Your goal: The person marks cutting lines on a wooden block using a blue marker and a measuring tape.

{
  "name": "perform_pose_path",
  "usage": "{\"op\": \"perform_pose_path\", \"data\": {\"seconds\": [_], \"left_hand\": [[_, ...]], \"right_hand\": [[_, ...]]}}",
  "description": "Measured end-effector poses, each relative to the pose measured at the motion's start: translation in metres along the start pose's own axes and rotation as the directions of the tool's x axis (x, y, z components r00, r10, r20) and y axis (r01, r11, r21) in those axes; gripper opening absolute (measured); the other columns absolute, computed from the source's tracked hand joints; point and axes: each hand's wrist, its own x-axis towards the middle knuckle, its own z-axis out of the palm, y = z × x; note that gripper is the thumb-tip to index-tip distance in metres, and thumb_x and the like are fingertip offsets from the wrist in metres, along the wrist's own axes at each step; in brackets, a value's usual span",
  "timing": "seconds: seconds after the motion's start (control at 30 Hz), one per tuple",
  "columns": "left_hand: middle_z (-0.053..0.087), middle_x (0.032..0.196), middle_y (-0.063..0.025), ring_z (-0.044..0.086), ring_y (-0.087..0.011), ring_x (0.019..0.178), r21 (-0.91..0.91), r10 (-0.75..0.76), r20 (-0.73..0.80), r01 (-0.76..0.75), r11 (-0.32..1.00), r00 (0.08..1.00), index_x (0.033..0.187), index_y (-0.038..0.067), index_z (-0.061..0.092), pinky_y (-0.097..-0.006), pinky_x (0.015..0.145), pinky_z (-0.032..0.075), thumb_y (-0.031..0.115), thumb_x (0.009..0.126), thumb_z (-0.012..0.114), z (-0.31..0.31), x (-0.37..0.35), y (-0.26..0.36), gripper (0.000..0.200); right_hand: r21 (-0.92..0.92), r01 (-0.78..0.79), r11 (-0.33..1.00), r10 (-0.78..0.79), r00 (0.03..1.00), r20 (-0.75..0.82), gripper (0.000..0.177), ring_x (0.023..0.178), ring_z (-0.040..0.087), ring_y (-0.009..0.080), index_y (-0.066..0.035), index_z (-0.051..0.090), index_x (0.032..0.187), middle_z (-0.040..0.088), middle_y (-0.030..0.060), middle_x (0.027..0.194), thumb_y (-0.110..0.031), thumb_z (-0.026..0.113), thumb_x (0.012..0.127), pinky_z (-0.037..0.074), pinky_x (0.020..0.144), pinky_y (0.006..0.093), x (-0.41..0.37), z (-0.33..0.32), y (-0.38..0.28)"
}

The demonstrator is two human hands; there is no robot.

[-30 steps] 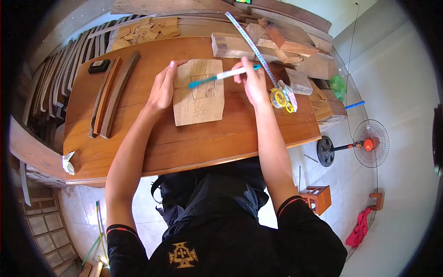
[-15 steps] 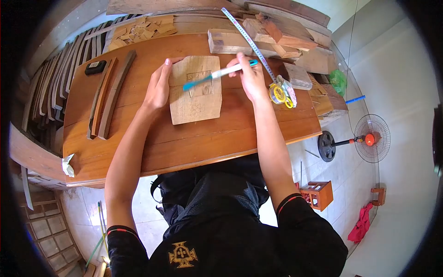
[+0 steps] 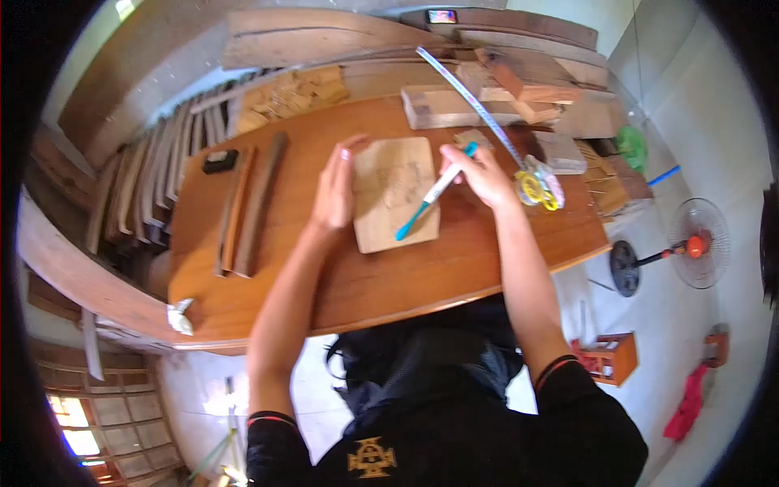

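A pale wooden board with carved line patterns lies on the brown wooden table. Along its left edge rests my left hand, fingers curled at the upper left corner and gripping it. My right hand is closed around a slim white and teal toothbrush-shaped tool. The tool slants down to the left, its teal end over the lower right part of the board. Behind my right hand is a small wood piece. A yellow tape measure lies to the right, its blade extended toward the back.
Long wood strips and a small black box lie on the table's left side. Wood blocks are stacked behind. Crumpled white paper sits at the front left corner. A fan stands on the floor at right.
The view has shifted, so the table appears lower and farther right. The tool's teal end has swung from the carved area's upper left to the board's lower right; my left hand stays at the board.
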Motion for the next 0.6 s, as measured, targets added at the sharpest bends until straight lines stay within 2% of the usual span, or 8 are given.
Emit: {"op": "perform_pose_path", "data": {"seconds": [0.1, 0.17, 0.27, 0.3, 0.4, 0.43, 0.5, 0.6], "left_hand": [[0.056, 0.131, -0.0175, 0.048, -0.0269, 0.126, -0.008, -0.014, 0.029, 0.014, 1.000, 0.999, 0.129, -0.001, 0.053, -0.0370, 0.109, 0.032, 0.041, 0.106, 0.028, -0.003, 0.001, -0.006, 0.054], [0.056, 0.131, -0.0168, 0.048, -0.0264, 0.125, -0.079, -0.044, 0.046, 0.048, 0.996, 0.998, 0.129, 0.000, 0.053, -0.0368, 0.109, 0.032, 0.041, 0.106, 0.027, -0.001, 0.001, -0.009, 0.054], [0.057, 0.130, -0.0156, 0.050, -0.0250, 0.123, -0.071, -0.042, 0.031, 0.044, 0.996, 0.999, 0.130, 0.001, 0.053, -0.0366, 0.107, 0.034, 0.043, 0.106, 0.026, 0.001, 0.003, -0.014, 0.055], [0.058, 0.129, -0.0152, 0.051, -0.0244, 0.122, -0.047, -0.038, 0.020, 0.039, 0.998, 0.999, 0.130, 0.002, 0.053, -0.0366, 0.106, 0.035, 0.044, 0.106, 0.026, 0.000, 0.003, -0.011, 0.056], [0.059, 0.129, -0.0138, 0.051, -0.0231, 0.121, -0.464, -0.348, 0.166, 0.384, 0.798, 0.923, 0.130, 0.003, 0.054, -0.0373, 0.106, 0.037, 0.049, 0.104, 0.028, -0.007, 0.000, -0.004, 0.058], [0.059, 0.128, -0.0142, 0.053, -0.0230, 0.119, -0.530, -0.363, 0.141, 0.380, 0.758, 0.921, 0.130, 0.003, 0.054, -0.0378, 0.105, 0.038, 0.051, 0.104, 0.029, -0.004, -0.001, -0.005, 0.060], [0.061, 0.125, -0.0151, 0.056, -0.0227, 0.115, -0.649, -0.386, 0.099, 0.354, 0.673, 0.917, 0.130, 0.003, 0.053, -0.0388, 0.105, 0.040, 0.054, 0.103, 0.031, 0.009, 0.000, -0.008, 0.062], [0.063, 0.120, -0.0167, 0.061, -0.0218, 0.108, -0.626, -0.457, 0.113, 0.421, 0.657, 0.882, 0.125, -0.003, 0.056, -0.0357, 0.101, 0.044, 0.052, 0.102, 0.039, 0.013, 0.000, -0.018, 0.062]], "right_hand": [[0.150, 0.184, 0.971, -0.153, 0.969, -0.193, 0.037, 0.064, 0.055, 0.0082, -0.005, 0.068, 0.077, 0.064, 0.0015, 0.069, -0.033, 0.059, 0.098, 0.042, 0.060, 0.0237, 0.009, -0.003, 0.003], [0.187, 0.133, 0.973, -0.068, 0.946, -0.316, 0.036, 0.063, 0.055, 0.0080, -0.004, 0.068, 0.078, 0.065, 0.0018, 0.070, -0.032, 0.059, 0.098, 0.043, 0.061, 0.0239, 0.005, -0.002, -0.003], [0.010, -0.029, 1.000, 0.029, 0.999, 0.045, 0.036, 0.063, 0.054, 0.0073, -0.004, 0.069, 0.080, 0.065, 0.0015, 0.070, -0.033, 0.058, 0.098, 0.043, 0.060, 0.0229, -0.002, -0.008, -0.003], [-0.009, -0.045, 0.999, 0.046, 0.997, 0.069, 0.037, 0.063, 0.054, 0.0070, -0.004, 0.069, 0.079, 0.064, 0.0009, 0.069, -0.034, 0.058, 0.098, 0.042, 0.060, 0.0225, -0.006, -0.002, -0.012], [0.113, 0.107, 0.988, -0.086, 0.980, -0.177, 0.040, 0.061, 0.052, 0.0060, -0.004, 0.067, 0.074, 0.059, -0.0010, 0.065, -0.034, 0.057, 0.099, 0.040, 0.057, 0.0229, -0.001, 0.005, -0.010], [0.093, 0.143, 0.985, -0.118, 0.965, -0.234, 0.040, 0.060, 0.051, 0.0060, -0.004, 0.066, 0.075, 0.058, -0.0011, 0.064, -0.034, 0.056, 0.100, 0.040, 0.057, 0.0229, 0.001, 0.004, -0.010], [0.130, 0.099, 0.987, -0.071, 0.976, -0.204, 0.040, 0.060, 0.050, 0.0061, -0.003, 0.066, 0.075, 0.058, -0.0006, 0.065, -0.033, 0.056, 0.100, 0.039, 0.056, 0.0225, 0.001, 0.005, -0.007], [-0.119, -0.073, 0.990, 0.076, 0.997, 0.021, 0.034, 0.061, 0.051, 0.0062, -0.004, 0.063, 0.078, 0.059, 0.0004, 0.067, -0.029, 0.057, 0.100, 0.039, 0.056, 0.0223, -0.004, 0.001, -0.012]]}}
